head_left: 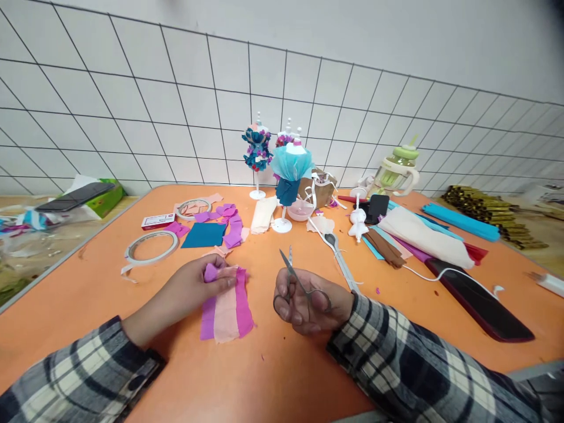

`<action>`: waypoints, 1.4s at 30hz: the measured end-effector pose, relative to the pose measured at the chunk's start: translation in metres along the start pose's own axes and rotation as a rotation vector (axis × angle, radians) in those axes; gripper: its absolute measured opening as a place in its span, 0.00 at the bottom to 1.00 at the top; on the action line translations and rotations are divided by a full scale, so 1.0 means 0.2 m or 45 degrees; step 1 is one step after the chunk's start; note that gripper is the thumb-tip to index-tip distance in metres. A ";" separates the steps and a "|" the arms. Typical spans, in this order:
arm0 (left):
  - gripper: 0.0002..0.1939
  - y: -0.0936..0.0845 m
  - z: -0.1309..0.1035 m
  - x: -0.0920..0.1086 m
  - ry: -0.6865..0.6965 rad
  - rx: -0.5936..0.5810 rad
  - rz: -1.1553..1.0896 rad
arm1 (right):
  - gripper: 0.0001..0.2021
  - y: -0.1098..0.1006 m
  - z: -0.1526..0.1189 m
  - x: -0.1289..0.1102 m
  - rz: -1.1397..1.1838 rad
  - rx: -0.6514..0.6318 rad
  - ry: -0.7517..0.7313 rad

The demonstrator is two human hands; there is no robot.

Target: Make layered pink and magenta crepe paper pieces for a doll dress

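My left hand (207, 282) pinches the top of a layered piece of crepe paper (227, 314) in purple, pale peach and magenta, whose lower part hangs down over the orange table. To the right, my right hand (304, 302) holds small metal scissors (296, 276), palm turned up, with the blades a little apart and pointing away from me. Between scissors and paper there is a gap. Beyond the hands lie a teal paper square (205, 235) and purple paper scraps (232, 226). A small dress-form stand (291, 170) wears a light blue and teal paper dress.
Two tape rolls (152, 247) (194, 208) and a staples box (158, 221) lie at the left. Another decorated dress form (257, 147) stands at the back. Right: a gray tool (341, 258), folded crepe papers (425, 235), a dark phone (480, 299) with white cable and a bottle (396, 170).
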State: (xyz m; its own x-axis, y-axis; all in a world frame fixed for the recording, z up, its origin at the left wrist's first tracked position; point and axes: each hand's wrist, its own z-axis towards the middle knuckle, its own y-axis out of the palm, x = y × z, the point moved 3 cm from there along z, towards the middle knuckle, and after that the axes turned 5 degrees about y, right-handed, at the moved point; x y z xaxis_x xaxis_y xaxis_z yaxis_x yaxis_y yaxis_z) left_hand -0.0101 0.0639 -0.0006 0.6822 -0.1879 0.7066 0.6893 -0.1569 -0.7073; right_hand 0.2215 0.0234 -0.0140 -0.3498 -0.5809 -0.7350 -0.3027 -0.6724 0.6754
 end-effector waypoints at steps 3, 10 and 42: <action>0.16 -0.03 -0.07 0.03 -0.086 -0.134 -0.726 | 0.28 -0.02 0.00 0.00 -0.113 0.080 0.025; 0.12 -0.01 -0.19 0.11 -0.335 -0.637 -1.125 | 0.27 -0.06 0.00 0.03 -0.242 0.184 0.133; 0.37 0.04 -0.19 0.11 -0.064 -0.363 -0.724 | 0.19 0.05 -0.01 0.05 -0.931 0.285 0.480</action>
State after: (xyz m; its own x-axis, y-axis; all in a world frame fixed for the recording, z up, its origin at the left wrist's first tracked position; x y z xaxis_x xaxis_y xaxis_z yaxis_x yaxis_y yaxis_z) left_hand 0.0014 0.0225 0.0086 0.2441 0.0455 0.9687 0.8598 -0.4721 -0.1945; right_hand 0.2163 0.0090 -0.0150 0.3086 -0.1765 -0.9347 -0.5197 -0.8543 -0.0103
